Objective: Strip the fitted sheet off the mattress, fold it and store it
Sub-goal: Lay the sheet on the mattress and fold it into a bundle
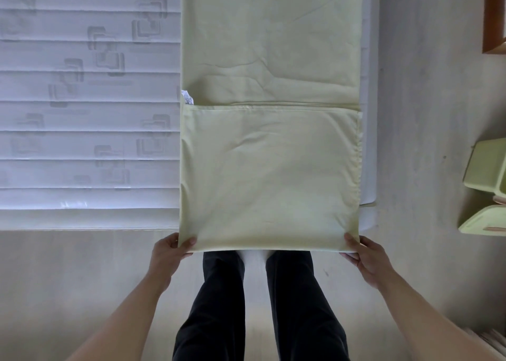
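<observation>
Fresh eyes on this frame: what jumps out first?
The pale green fitted sheet, folded into a long strip running up the middle, with its near end doubled over. The left hand and right hand pinch its two near corners above dark trouser legs. At left lies the bare white quilted mattress.

Pale wooden floor (416,114), green lidded storage boxes (486,185) at floor's right edge, brown wooden frame (492,16) beyond the boxes, dark trouser legs (257,306) standing on floor

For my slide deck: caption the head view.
Both hands, left and right, grip the near fold of a pale green sheet on the bare mattress.
</observation>
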